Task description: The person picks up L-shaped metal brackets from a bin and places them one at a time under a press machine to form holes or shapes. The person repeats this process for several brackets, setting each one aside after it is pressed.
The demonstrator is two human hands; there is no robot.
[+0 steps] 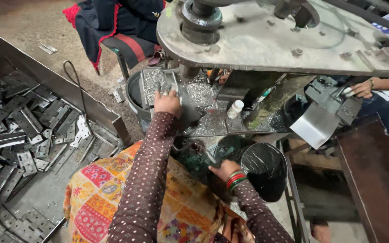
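Metal strips (155, 85) are the thing in hand here; they lie in a grey round tub (133, 92) at about 11 o'clock from the picture's centre, under the edge of the press.

Nearest to the camera, at 6 o'clock, a patterned orange cloth (96, 193) is seen over the lap, and two dotted brown sleeves (146, 180) rise from it. At 5 o'clock the right hand (223, 170), with red and green bangles at the wrist, is closed around a thin metal handle (209, 157); just beside it, at 4 o'clock, a black cylinder (263, 166) is standing. At 8 to 9 o'clock a big heap of flat hinge plates (21, 135) is held in an open metal bin (59, 83).

Further away, the left hand (167, 102) is laid on the metal strips with fingers bent down on them; whether a strip is truly clamped cannot be told. At the centre a small white bottle (235, 109) is standing on the shaving-covered machine table (208, 123). At 12 to 1 o'clock the heavy press plate (266, 40) is placed overhead. At 3 o'clock the hand of another person (362, 89) is touching a bent metal sheet (315, 126).
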